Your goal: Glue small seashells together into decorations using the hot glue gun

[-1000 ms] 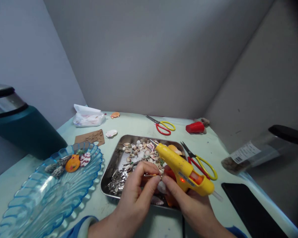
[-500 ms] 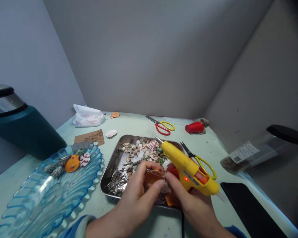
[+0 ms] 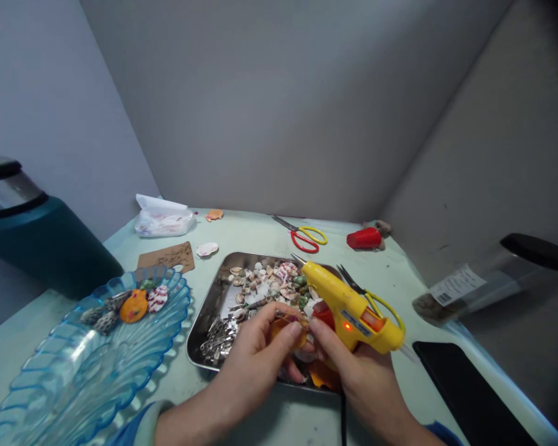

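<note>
An orange shell (image 3: 292, 333) is pinched between the thumb and fingers of my left hand (image 3: 255, 353), over the near part of the metal tray (image 3: 204, 313). My right hand (image 3: 365, 371) is closed around a yellow glue gun (image 3: 337, 300), its nozzle pointing up and left and a red light lit on its side. The right thumb and fingertips meet the shell's right side; whether they also pinch a small piece is hidden. Below the hands another orange shell (image 3: 324, 375) lies in the tray, with small shells (image 3: 279, 282) and metal safety pins (image 3: 221, 337).
At left stand a blue scalloped plate (image 3: 74, 371) with several shells and a teal bottle (image 3: 51, 241). Scissors (image 3: 302, 236) and a red cup (image 3: 365, 238) lie behind. More scissors (image 3: 376, 310), a black phone (image 3: 465, 390) and a clear jar (image 3: 488, 282) are at right.
My left fingers have turned the orange shell, so more of its face shows between them. The glue gun has shifted slightly left and down with my right hand.
</note>
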Demonstrator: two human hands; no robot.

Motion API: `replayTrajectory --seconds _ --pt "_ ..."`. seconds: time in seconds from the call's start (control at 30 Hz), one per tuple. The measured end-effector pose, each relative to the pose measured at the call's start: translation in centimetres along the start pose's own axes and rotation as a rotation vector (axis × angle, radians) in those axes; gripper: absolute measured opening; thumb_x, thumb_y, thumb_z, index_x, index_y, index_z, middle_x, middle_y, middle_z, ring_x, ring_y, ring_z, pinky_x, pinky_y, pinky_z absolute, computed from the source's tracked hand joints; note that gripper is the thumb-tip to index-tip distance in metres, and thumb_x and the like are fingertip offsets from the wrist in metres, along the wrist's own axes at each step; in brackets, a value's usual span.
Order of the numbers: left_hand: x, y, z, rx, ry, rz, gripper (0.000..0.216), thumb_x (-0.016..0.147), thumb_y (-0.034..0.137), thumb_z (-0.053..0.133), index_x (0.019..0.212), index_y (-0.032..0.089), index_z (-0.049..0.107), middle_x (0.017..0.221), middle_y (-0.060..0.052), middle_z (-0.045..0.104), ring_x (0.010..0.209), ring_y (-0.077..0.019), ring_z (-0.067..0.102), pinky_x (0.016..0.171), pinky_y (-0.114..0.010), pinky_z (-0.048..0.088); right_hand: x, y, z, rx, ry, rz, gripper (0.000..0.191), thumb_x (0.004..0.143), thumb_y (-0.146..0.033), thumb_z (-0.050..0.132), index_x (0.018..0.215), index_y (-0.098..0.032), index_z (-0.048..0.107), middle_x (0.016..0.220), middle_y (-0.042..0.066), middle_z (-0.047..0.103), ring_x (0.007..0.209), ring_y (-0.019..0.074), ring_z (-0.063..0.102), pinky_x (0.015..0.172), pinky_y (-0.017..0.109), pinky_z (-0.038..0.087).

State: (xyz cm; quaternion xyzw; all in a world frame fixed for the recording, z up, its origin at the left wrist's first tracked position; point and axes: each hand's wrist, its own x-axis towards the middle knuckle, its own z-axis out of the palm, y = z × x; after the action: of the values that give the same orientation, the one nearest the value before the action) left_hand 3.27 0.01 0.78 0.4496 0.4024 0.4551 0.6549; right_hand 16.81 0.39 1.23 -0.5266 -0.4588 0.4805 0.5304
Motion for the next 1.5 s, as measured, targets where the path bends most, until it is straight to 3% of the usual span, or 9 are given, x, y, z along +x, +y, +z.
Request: replayTrajectory --seconds 0.13,0.57,0.8,1.0,1.17,1.27,1.5 --pt "-0.1 -0.4 0.0 0.011 -0.052 0.006 0.026 0.086 0.042 0.053 0.092 0.018 0.048 0.064 0.0 0.062 0.058 -0.0124 0.061 0.049 -0.02 0.048 0.0 0.0 0.1 0.01 -0.012 0.021 0.03 0.063 -0.046 0.075 0.07 -0.018 0.066 0.049 -0.002 0.059 0.045 0.0148 0.057 0.044 0.025 0.049" --pt "-0.1 -0.9 -0.3 0.069 -0.042 0.031 0.024 0.09 0.041 0.048 0.085 0.018 0.045 0.053 0.003 0.057 0.045 -0.0086 0.052 0.04 -0.016 0.038 -0.2 0.9 -0.2 0.02 -0.083 0.073 0.034 0.065 -0.047 0.075 0.075 -0.016 0.066 0.058 0.001 0.064 0.052 0.0167 0.06 0.047 0.024 0.049" --pt "-0.2 -0.5 0.0 0.052 -0.046 -0.007 0.029 0.085 0.038 0.056 0.102 0.017 0.045 0.063 0.003 0.059 0.054 -0.0106 0.058 0.045 -0.018 0.044 0.2 0.6 -0.4 0.033 -0.057 0.019 0.03 0.068 -0.042 0.074 0.08 -0.017 0.062 0.054 -0.004 0.056 0.05 0.013 0.056 0.051 0.024 0.049" --pt "-0.2 -0.1 0.0 -0.002 -0.016 -0.041 0.025 0.089 0.042 0.046 0.098 0.019 0.045 0.072 -0.001 0.064 0.059 -0.0141 0.063 0.049 -0.023 0.047 0.4 0.8 -0.4 0.108 -0.131 0.075 0.034 0.073 -0.043 0.07 0.06 -0.019 0.05 0.049 -0.004 0.051 0.043 0.0112 0.053 0.045 0.023 0.047" --pt "-0.2 0.1 0.0 -0.002 0.003 -0.101 0.023 0.088 0.043 0.047 0.093 0.02 0.046 0.075 -0.001 0.065 0.059 -0.0142 0.063 0.051 -0.025 0.048 0.4 1.2 -0.4 0.131 -0.106 0.078 0.029 0.071 -0.042 0.072 0.077 -0.018 0.057 0.048 -0.007 0.051 0.041 0.0114 0.052 0.043 0.023 0.047" --pt "-0.3 0.0 -0.1 0.009 -0.006 -0.09 0.022 0.087 0.042 0.05 0.092 0.02 0.046 0.075 0.0 0.064 0.059 -0.0132 0.061 0.055 -0.026 0.049 0.4 0.9 -0.4 0.087 -0.048 0.05 0.029 0.068 -0.041 0.074 0.077 -0.018 0.058 0.05 -0.006 0.053 0.044 0.0118 0.054 0.045 0.023 0.049" --pt "-0.1 -0.1 0.0 0.036 0.079 -0.043 0.023 0.083 0.039 0.057 0.086 0.018 0.048 0.067 0.003 0.057 0.06 -0.0101 0.055 0.052 -0.021 0.047 0.6 0.7 -0.3 0.033 0.046 0.002 0.035 0.064 -0.044 0.075 0.083 -0.016 0.066 0.068 0.004 0.069 0.061 0.0205 0.066 0.054 0.029 0.055"
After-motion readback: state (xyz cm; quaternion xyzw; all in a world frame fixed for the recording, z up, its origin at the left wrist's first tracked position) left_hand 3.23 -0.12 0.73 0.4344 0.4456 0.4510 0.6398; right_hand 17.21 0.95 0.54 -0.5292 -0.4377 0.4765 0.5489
